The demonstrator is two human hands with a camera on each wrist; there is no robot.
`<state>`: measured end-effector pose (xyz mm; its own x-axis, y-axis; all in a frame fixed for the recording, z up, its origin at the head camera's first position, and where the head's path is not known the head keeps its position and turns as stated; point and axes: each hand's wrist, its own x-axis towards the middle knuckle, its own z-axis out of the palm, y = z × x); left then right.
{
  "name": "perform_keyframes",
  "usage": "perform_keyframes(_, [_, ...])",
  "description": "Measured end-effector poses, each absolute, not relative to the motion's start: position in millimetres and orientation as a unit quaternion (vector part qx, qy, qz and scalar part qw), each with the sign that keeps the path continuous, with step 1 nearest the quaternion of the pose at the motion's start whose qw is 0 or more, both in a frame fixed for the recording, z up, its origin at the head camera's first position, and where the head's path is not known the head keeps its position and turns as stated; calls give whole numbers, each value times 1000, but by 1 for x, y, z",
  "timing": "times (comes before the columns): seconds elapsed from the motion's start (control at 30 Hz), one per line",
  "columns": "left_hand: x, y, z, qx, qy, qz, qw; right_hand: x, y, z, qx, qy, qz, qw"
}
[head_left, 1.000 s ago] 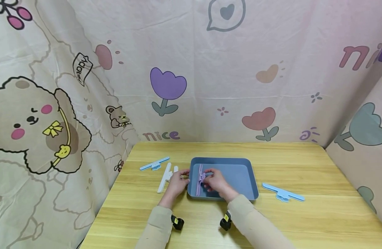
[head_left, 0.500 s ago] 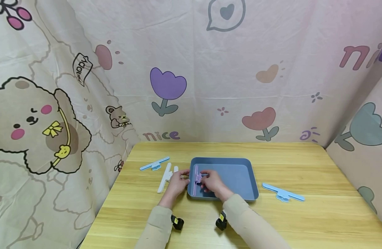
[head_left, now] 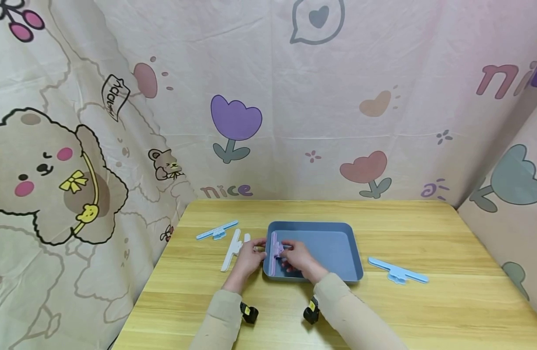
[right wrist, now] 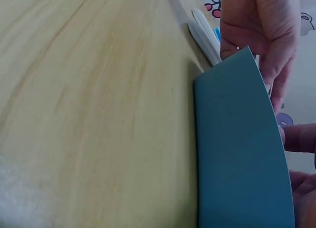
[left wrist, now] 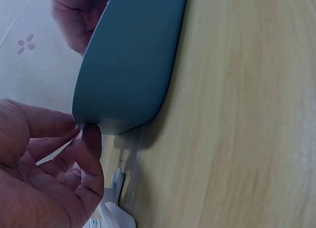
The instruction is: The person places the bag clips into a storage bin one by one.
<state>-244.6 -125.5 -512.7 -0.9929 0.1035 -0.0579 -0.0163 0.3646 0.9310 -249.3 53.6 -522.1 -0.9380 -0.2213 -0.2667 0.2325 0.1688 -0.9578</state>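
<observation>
A blue-grey rectangular tray [head_left: 323,250] lies on the table. My left hand [head_left: 249,256] pinches its left wall; in the left wrist view, thumb and fingers [left wrist: 54,124] meet at the tray's rim. Inside, along that same left wall, is a purple bag clip [head_left: 274,260] with its long bar running front to back. My right hand [head_left: 300,255] reaches into the tray and pinches the clip by its middle grip. From the right wrist view, the tray's front wall [right wrist: 242,154] hides the clip and most of the right hand.
Left of the tray lie a white bag clip [head_left: 230,253], partly covered by the left hand, and a light blue bag clip [head_left: 217,230]. Another light blue clip [head_left: 398,272] is on the wooden table [head_left: 448,311] to the right. A patterned curtain [head_left: 295,107] hangs behind.
The right hand has moved left with the purple clip, from slightly inside the tray to close by its left wall. The left hand has stayed at the rim.
</observation>
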Motion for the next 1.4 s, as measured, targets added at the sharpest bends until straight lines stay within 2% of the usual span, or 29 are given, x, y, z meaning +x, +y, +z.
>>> perform_keyframes(0.23, [-245,-125,-513,22,822,567,54,-246,60,-518,7,735,-655,177])
perform_keyframes(0.53, [-245,-125,-515,23,825,563,49,-236,77,-504,-45,721,-668,177])
perform_keyframes(0.87, [-246,-125,-514,22,829,556,46,-218,111,-477,-60,712,-681,159])
perform_keyframes(1.4, [-246,-124,-515,14,837,545,52,-198,189,-468,8,745,-661,96])
